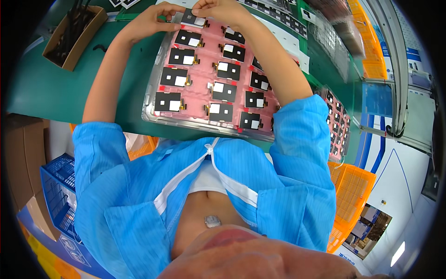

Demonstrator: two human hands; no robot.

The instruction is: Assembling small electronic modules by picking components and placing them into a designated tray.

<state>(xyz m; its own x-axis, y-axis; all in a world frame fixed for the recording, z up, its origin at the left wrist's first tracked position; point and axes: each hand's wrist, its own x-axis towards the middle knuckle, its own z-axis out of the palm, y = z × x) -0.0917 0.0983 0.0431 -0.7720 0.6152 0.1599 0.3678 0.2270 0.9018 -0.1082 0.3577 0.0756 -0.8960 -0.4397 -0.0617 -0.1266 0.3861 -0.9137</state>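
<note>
My left hand (155, 21) is at the far left corner of a pink tray (204, 60) in a clear plastic holder. Its thumb and forefinger are curled against the left edge of a flat black part (193, 19) with a pale square on it. At the top right of that same part, the thumb and fingertips of my right hand (223, 11) are pinched together. Whatever lies between those tips is too small to make out. Similar black parts (174, 77), with white patches and small gold-coloured connectors, lie in rows across the tray. My right forearm covers some of them.
An open cardboard box (76, 39) of dark strips stands at the left of the green table (46, 90). Another pink tray (337, 123) of parts is at the right. Clear plastic trays (330, 46) and an orange crate (369, 42) are beyond. A blue crate (58, 190) stands lower left.
</note>
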